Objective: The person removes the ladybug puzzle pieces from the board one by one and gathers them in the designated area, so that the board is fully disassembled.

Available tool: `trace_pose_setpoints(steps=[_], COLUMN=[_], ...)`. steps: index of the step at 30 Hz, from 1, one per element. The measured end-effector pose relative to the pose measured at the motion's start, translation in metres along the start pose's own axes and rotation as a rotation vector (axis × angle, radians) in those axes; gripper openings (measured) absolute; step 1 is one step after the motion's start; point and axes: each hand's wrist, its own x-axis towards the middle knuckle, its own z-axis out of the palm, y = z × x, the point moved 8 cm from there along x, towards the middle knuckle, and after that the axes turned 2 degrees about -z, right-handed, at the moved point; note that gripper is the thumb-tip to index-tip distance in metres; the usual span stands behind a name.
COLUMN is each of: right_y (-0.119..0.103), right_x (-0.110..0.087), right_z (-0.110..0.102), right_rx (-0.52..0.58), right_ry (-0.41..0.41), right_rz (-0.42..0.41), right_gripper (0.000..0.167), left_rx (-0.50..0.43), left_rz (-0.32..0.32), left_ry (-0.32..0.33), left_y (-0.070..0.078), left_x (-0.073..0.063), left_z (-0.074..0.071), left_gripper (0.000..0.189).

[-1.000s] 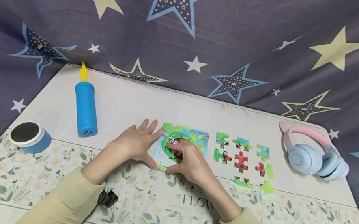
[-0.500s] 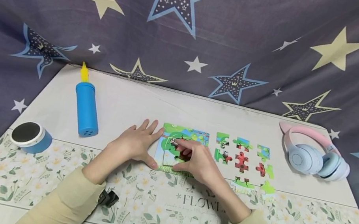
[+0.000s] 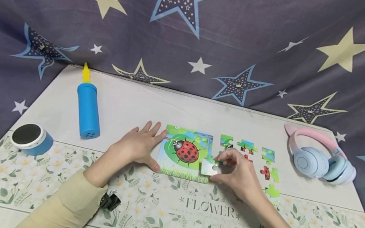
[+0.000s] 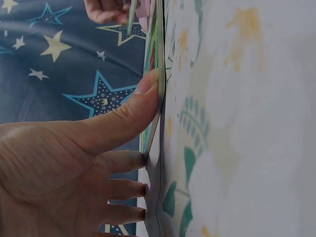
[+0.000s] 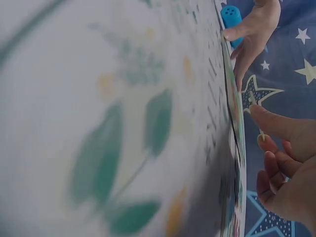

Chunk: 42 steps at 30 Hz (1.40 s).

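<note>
A square puzzle board (image 3: pixel 179 164) printed with a red ladybug on a green leaf lies flat at the middle of the table. My left hand (image 3: pixel 139 146) rests at its left side, fingers spread, with the thumb touching the lower-left corner; the left wrist view shows that thumb (image 4: pixel 143 91) against the board's edge. My right hand (image 3: pixel 239 175) pinches a puzzle piece (image 3: pixel 208 167), pale and green, between thumb and fingers. It is tilted and overlaps the board's right edge in the head view. Several loose puzzle pieces (image 3: pixel 265 172) lie to the right, some hidden behind the right hand.
Pink and blue headphones (image 3: pixel 317 158) lie at the right. A blue hand pump (image 3: pixel 87 111) with a yellow nozzle lies at the left, near a round blue-and-white speaker-like object (image 3: pixel 32 139). A star-patterned curtain (image 3: pixel 166 38) stands behind the table.
My right hand has lifted the puzzle piece off the board and carried it right, uncovering the whole printed ladybug. The left hand has stayed in place.
</note>
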Motion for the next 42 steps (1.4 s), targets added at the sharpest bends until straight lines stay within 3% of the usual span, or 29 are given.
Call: trace_pose_setpoints(steps=[14, 33, 42], right_y=[0.024, 0.031, 0.03], right_x=[-0.027, -0.028, -0.027], right_z=[-0.022, -0.019, -0.025], right_rx=[-0.145, -0.204, -0.199], right_ry=[0.054, 0.011, 0.048], right_rz=[-0.003, -0.043, -0.09], right_gripper=[0.054, 0.051, 0.047], left_rx=[0.002, -0.018, -0.018], left_rz=[-0.003, -0.009, -0.006], left_ry=[0.003, -0.004, -0.005], left_y=[0.001, 0.0, 0.001], left_x=[-0.002, -0.005, -0.004], left_z=[-0.002, -0.002, -0.002], left_gripper=[0.12, 0.118, 0.118])
